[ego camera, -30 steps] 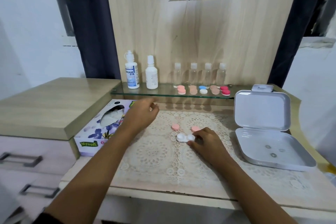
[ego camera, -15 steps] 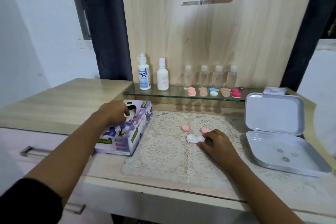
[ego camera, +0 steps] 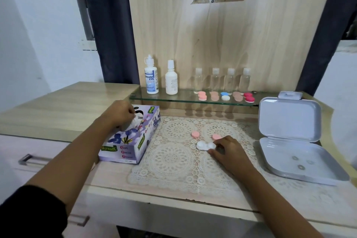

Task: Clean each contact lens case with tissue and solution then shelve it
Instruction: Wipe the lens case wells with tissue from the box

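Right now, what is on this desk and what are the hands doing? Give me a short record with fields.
Left hand: pinches a tissue at the tissue box
Right hand: holds the white case on the mat
Caps: two, pink, off, on the mat behind the case
Shelf: bottles, five other cases
Grey box: open, right of the mat

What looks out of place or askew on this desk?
The tissue box sits skewed to the desk edge, the left hand pinching a tissue from it. The left pink cap and right pink cap lie loose on the lace mat, off the white lens case. Nothing looks spilled or broken.
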Tool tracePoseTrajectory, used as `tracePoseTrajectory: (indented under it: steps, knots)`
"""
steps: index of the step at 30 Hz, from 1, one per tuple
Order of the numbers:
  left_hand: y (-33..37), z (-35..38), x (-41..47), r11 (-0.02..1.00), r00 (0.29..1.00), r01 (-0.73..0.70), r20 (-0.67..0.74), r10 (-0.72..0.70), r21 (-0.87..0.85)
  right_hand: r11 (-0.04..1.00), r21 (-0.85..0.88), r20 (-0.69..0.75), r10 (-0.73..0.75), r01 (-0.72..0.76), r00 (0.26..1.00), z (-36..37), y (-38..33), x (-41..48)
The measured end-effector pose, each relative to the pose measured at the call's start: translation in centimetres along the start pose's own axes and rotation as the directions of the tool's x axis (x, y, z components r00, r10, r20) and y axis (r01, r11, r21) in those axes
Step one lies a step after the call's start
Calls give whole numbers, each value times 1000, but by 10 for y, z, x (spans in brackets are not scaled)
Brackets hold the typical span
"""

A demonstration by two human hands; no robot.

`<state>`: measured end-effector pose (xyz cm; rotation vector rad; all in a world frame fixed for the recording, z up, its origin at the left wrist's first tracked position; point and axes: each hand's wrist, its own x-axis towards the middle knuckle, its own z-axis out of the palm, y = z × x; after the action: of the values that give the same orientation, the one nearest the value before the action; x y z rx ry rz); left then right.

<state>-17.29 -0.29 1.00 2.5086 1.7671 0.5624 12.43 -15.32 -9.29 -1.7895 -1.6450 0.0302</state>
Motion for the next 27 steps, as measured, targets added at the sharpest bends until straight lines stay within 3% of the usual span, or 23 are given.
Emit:
tracePoseTrajectory:
  steps: [8, 15, 21, 27]
  knots:
    - [18, -20, 2, 939, 983, -32, -182, -33, -343, 1000, -9, 18, 4, -4, 1000, 0, 1, 0]
    - [49, -27, -3, 787, 955, -154, -294, -36, -597, 1000, 6, 4, 5, -5, 1000, 0, 0, -1]
    - [92, 4, -28, 602, 991, -133, -114, 70, -787, 1000, 5, 6, 6, -6, 1000, -1, 0, -1]
    - [117, 71, -45, 627, 978, -32, 104, 179, -778, 1000, 4, 14, 6, -6, 1000, -1, 0, 0]
